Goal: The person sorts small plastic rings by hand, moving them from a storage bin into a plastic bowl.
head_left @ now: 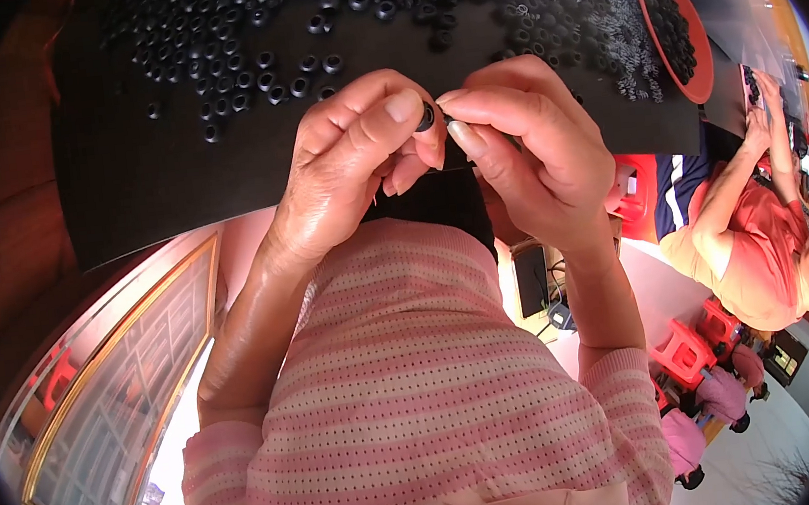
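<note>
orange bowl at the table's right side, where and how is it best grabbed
Probably by the near rim of the orange bowl, pinching its wall from the person's side: bare wall shows there beyond the black pieces inside, while small loose pieces crowd its left.

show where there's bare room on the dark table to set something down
Widest bare patch: the dark table between its left edge, the left hand and the scattered black rings. A smaller strip lies right of the right hand, along the near edge. Crowded: the far side.
</note>
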A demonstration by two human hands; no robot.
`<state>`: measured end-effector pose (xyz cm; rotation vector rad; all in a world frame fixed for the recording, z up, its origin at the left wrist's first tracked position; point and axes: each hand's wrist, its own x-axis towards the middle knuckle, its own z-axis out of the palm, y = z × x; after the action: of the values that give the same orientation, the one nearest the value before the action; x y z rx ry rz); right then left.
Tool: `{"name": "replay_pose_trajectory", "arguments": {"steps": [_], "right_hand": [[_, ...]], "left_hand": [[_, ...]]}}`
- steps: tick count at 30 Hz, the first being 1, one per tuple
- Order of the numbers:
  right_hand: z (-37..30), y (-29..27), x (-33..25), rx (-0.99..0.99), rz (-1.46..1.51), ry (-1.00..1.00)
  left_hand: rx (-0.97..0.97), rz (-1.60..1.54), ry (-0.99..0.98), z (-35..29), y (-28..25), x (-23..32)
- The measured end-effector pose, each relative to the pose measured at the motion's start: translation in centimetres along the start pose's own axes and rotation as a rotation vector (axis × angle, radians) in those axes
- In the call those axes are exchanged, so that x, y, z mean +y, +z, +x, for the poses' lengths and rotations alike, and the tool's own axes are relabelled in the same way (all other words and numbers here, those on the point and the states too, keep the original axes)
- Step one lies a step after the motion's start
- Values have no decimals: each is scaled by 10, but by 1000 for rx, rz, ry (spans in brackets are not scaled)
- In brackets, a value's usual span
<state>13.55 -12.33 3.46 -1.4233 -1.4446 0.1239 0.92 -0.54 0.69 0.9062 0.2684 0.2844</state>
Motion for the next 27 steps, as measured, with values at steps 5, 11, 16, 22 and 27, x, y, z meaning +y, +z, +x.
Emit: {"name": "replay_pose_trajectory", "arguments": {"steps": [5,11,16,22,27], "right_hand": [[-2,1,-7,40,84,102],[-2,2,3,38,176,107],[-4,3,5,85,84,60],[-6,-1,5,67,18,3],[-8,5,5,70,8,-1]], "left_hand": [[-21,0,-18,1,-2,0],[-27,4,-45,3,-1,0],[-46,-48,-54,5,-2,-1],[-55,-28,-59,4,-3,-2],[-49,-38,-66,5,-3,-3]]}}
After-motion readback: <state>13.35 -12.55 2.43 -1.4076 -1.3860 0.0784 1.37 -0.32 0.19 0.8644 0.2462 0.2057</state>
